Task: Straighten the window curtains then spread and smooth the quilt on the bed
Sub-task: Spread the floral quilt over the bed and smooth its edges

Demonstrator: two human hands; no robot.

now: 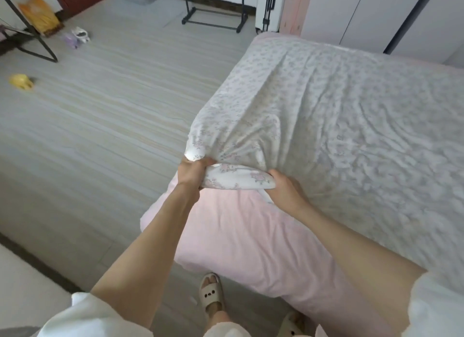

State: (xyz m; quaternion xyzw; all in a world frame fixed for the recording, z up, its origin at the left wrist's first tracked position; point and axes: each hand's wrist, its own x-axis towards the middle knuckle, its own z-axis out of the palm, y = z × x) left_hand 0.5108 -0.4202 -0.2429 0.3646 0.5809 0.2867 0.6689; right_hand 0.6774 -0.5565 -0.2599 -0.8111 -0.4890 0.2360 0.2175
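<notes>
A white quilt (339,125) with a small pink flower print lies spread over the bed (251,241), whose pink sheet shows at the near corner. My left hand (192,172) grips the quilt's near corner, bunched and lifted off the sheet. My right hand (285,189) holds the same folded edge a little to the right. Creases fan out from the corner across the quilt. No window curtains are in view.
Pale striped floor stretches left of the bed. A black metal rack base (213,20) stands at the far end, another black frame (30,35) at the far left. A yellow object (21,81) and small items (77,36) lie on the floor. My slippered feet (212,292) stand by the bed corner.
</notes>
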